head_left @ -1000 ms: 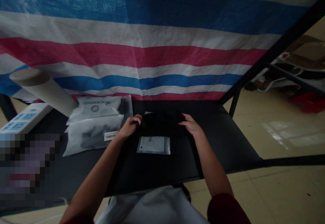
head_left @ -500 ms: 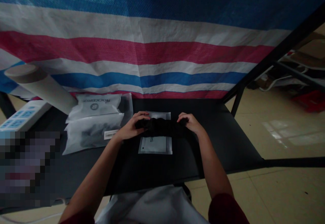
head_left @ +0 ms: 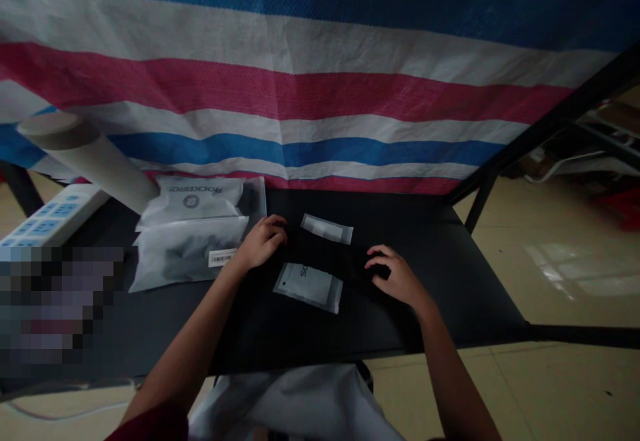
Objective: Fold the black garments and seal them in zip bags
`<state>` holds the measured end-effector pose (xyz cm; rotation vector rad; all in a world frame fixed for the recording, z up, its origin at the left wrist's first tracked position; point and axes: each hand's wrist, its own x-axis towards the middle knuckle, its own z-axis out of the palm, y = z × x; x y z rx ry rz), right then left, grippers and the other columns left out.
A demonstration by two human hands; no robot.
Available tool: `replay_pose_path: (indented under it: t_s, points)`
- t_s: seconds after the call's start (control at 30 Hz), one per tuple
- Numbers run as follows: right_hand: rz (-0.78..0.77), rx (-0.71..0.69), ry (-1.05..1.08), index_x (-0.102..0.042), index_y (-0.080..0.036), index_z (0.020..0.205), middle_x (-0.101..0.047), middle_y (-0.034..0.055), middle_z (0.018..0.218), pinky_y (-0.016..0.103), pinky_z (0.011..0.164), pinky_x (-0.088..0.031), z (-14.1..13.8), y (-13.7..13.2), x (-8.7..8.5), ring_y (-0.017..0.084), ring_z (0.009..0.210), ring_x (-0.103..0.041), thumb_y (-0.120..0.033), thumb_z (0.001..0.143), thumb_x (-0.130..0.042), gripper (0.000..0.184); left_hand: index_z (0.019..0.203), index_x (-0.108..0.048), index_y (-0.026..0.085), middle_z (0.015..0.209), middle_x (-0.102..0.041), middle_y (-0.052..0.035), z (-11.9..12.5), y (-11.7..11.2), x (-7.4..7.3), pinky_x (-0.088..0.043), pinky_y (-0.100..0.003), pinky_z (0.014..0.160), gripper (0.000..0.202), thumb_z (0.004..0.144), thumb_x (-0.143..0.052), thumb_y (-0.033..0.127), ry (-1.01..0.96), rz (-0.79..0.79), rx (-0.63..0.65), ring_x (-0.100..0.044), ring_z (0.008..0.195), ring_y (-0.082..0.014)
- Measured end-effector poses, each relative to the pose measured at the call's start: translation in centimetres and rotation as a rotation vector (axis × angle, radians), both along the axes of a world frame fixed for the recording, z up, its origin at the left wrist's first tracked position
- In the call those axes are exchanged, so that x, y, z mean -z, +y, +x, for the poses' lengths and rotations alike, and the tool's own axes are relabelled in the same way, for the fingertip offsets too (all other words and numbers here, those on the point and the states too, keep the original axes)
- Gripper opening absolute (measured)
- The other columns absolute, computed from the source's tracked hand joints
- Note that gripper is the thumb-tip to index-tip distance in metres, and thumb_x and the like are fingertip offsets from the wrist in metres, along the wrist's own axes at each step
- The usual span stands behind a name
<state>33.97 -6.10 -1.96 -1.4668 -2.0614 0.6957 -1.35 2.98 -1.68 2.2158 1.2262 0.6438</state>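
Observation:
A dark, soft-looking black fabric piece (head_left: pixel 325 249) lies across a clear zip bag (head_left: pixel 310 287), covering its middle, so the bag shows only above and below it. At the fabric's left end is my left hand (head_left: pixel 261 241), its fingers curled together on the edge; the fingertips are hard to make out against the black. My right hand (head_left: pixel 397 274) is by the right end, thumb and fingers apart, with nothing visible between them. The fabric's outline merges with the black tabletop (head_left: pixel 440 254).
Left of my left hand lie frosted ROCKBROS zip bags (head_left: pixel 193 254), the front one with a barcode label. Behind them leans a pale cylinder (head_left: pixel 110 161). A white power strip (head_left: pixel 55 211) is at far left. A striped tarp (head_left: pixel 290 94) hangs behind the table.
The black fabric has gone from bunched to flatter over the bag, and the bag has turned slightly. My right hand has opened and moved right and down; my left hand has shifted slightly left.

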Motion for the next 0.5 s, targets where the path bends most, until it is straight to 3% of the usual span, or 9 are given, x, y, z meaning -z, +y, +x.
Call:
replay_pose_path:
  t_s: [0.1, 0.2, 0.33, 0.5]
  points:
    - [0.007, -0.018, -0.077, -0.073, -0.027, 0.092, -0.059, 0.0079, 0.117, 0.041, 0.095, -0.045, -0.4, -1.6, -0.4, 0.026, 0.108, -0.057, -0.020, 0.070, -0.068, 0.023, 0.079, -0.067, 0.018, 0.100, -0.061, -0.0084, 0.5, -0.7, 0.0, -0.043, -0.038, 0.091, 0.031, 0.086, -0.052, 0.044, 0.078, 0.053, -0.116, -0.057, 0.094, -0.0251]
    - [-0.033, -0.043, -0.110, -0.073, -0.028, 0.098, -0.060, 0.0093, 0.117, 0.041, 0.094, -0.046, -1.2, -3.4, -0.9, 0.027, 0.107, -0.058, -0.030, 0.073, -0.072, 0.025, 0.093, -0.066, 0.017, 0.091, -0.061, -0.0086, 1.1, -1.0, 0.6, -0.044, -0.038, 0.087, 0.047, 0.074, -0.066, 0.060, 0.139, 0.072, -0.182, -0.057, 0.089, -0.0272]
    - [-0.194, -0.119, -0.122, -0.069, -0.032, 0.113, -0.059, 0.0089, 0.124, 0.037, 0.093, -0.047, -2.7, -6.0, -2.1, 0.027, 0.108, -0.060, -0.034, 0.073, -0.073, 0.040, 0.091, -0.067, 0.018, 0.089, -0.063, -0.0095, 1.6, -0.4, 1.6, -0.045, -0.037, 0.082, 0.043, 0.074, -0.068, 0.057, 0.106, 0.009, -0.132, -0.059, 0.085, -0.0272]
    - [-0.377, -0.380, -0.143, -0.061, -0.036, 0.128, -0.059, 0.0045, 0.131, 0.033, 0.091, -0.047, -4.4, -6.9, -4.8, 0.025, 0.109, -0.063, -0.034, 0.073, -0.073, 0.057, 0.086, -0.070, 0.020, 0.085, -0.067, -0.0092, 1.9, 1.6, 2.2, -0.044, -0.032, 0.072, 0.026, 0.077, -0.068, 0.044, 0.070, -0.071, -0.054, -0.063, 0.080, -0.0256]
